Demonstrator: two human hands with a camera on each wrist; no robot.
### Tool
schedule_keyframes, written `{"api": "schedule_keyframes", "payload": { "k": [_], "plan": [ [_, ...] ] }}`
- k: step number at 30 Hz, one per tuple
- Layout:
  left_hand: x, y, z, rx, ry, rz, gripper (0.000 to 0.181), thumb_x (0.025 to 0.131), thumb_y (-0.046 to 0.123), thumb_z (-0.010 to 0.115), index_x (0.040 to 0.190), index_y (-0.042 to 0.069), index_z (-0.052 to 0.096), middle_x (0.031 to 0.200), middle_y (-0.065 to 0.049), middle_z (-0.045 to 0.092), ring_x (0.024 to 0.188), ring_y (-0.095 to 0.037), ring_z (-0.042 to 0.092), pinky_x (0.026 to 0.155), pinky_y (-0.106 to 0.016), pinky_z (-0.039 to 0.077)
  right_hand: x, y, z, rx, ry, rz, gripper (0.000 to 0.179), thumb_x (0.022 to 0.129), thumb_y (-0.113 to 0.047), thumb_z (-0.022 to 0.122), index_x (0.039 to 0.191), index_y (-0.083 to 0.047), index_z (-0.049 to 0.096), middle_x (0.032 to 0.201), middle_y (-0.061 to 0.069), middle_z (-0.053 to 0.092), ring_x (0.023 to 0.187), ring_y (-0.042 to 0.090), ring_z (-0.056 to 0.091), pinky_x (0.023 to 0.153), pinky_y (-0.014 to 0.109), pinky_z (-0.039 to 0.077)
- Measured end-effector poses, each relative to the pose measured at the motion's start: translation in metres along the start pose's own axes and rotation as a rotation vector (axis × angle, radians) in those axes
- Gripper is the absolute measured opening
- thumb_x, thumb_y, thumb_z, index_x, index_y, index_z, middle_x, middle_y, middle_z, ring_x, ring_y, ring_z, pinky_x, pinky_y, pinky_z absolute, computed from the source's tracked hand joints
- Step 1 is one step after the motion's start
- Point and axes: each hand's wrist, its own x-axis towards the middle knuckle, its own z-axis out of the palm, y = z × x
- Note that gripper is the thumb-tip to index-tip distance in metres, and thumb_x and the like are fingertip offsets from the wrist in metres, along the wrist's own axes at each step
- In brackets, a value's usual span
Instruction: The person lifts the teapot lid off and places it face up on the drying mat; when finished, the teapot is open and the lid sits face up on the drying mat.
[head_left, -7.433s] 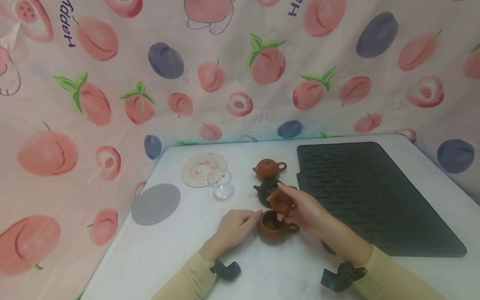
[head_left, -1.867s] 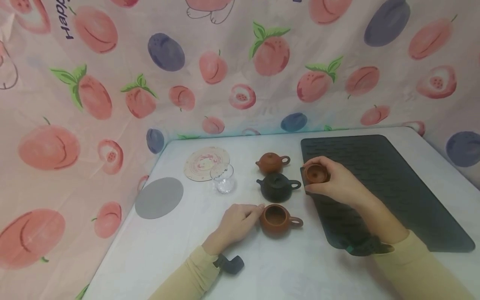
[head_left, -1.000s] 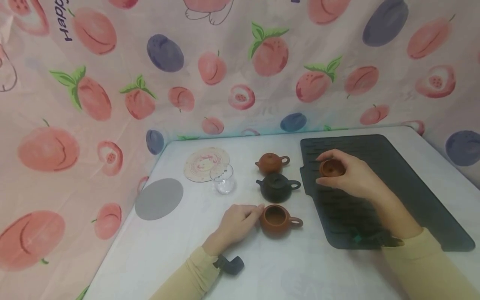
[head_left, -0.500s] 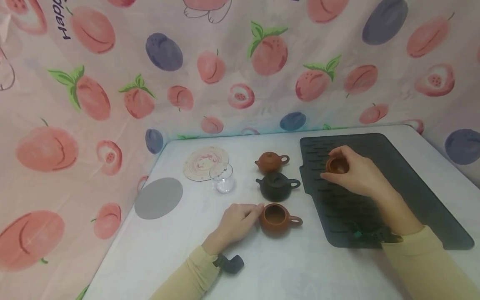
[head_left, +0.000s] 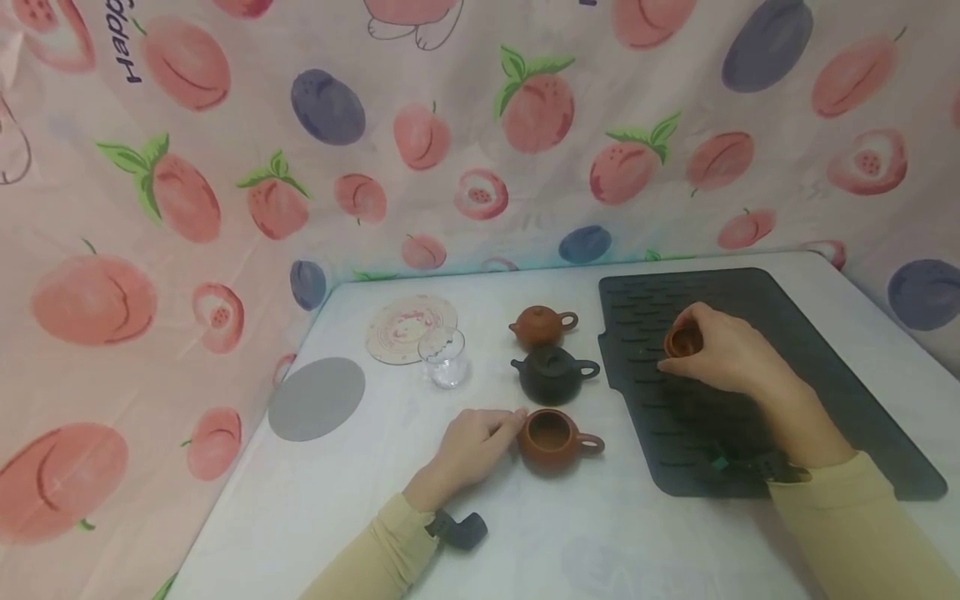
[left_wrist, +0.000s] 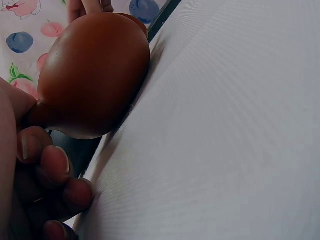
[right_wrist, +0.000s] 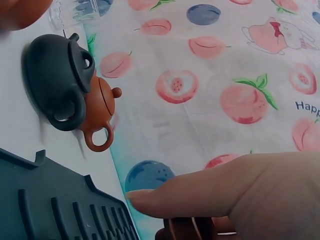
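Observation:
A round brown clay teapot [head_left: 551, 454] sits uncovered on the white table. My left hand [head_left: 474, 450] pinches its spout between thumb and forefinger, as the left wrist view shows on the teapot's body [left_wrist: 95, 75]. Over the dark ridged mat, my right hand [head_left: 727, 350] holds a small brown clay piece that looks like the teapot's lid [head_left: 684, 340], hollow side up. Only part of that lid [right_wrist: 190, 229] shows under the thumb in the right wrist view. Whether it touches the mat, I cannot tell.
Behind the teapot stand a black teapot [head_left: 551, 377] and a smaller brown teapot [head_left: 538, 327], both lidded. A clear glass cup [head_left: 446, 367], a patterned round mat [head_left: 393, 333] and a grey disc [head_left: 317, 400] lie left. The dark mat [head_left: 795, 417] covers the right side.
From the open teapot, my right hand has carried the lid rightward over the dark mat. Lately it shifts only slightly farther right. My left hand stays at the teapot's spout.

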Motion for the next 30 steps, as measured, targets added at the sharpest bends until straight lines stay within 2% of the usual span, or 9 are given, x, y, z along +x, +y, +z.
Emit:
{"api": "schedule_keyframes", "payload": {
  "k": [14, 23, 27, 30],
  "plan": [
    [0.0, -0.002, 0.002, -0.003, -0.001, -0.003, 0.055, 0.109, 0.052, 0.041, 0.064, 0.023, 0.056, 0.056, 0.014, 0.046, 0.057, -0.007, 0.046, 0.054, -0.025, 0.036, 0.003, 0.022, -0.008, -0.044, -0.038, -0.072, 0.057, 0.079, -0.036, 0.09, 0.111, 0.003, 0.062, 0.097, 0.011, 0.063, 0.09, 0.03, 0.057, 0.078, 0.05, 0.048],
    [0.0, -0.003, 0.001, 0.003, 0.005, 0.001, 0.055, 0.109, 0.05, 0.041, 0.066, 0.023, 0.06, 0.056, 0.014, 0.045, 0.058, -0.007, 0.046, 0.054, -0.025, 0.036, 0.002, 0.035, -0.016, -0.077, -0.072, -0.072, 0.06, 0.078, -0.039, 0.091, 0.114, 0.002, 0.064, 0.097, 0.009, 0.065, 0.088, 0.026, 0.058, 0.077, 0.047, 0.049],
    [0.0, -0.003, 0.001, -0.002, -0.001, 0.002, 0.054, 0.109, 0.05, 0.041, 0.066, 0.023, 0.059, 0.056, 0.014, 0.045, 0.058, -0.007, 0.046, 0.054, -0.025, 0.036, 0.001, 0.041, -0.019, -0.081, -0.065, -0.059, 0.059, 0.079, -0.039, 0.09, 0.113, 0.001, 0.064, 0.096, 0.007, 0.064, 0.087, 0.025, 0.057, 0.077, 0.045, 0.047],
    [0.0, -0.003, 0.0, -0.004, -0.002, 0.004, 0.054, 0.109, 0.049, 0.042, 0.065, 0.023, 0.058, 0.055, 0.014, 0.044, 0.058, -0.007, 0.045, 0.054, -0.025, 0.035, 0.0, 0.047, -0.021, -0.083, -0.056, -0.046, 0.06, 0.079, -0.038, 0.09, 0.114, 0.002, 0.064, 0.097, 0.009, 0.065, 0.088, 0.028, 0.057, 0.078, 0.048, 0.047]
  ]
}}
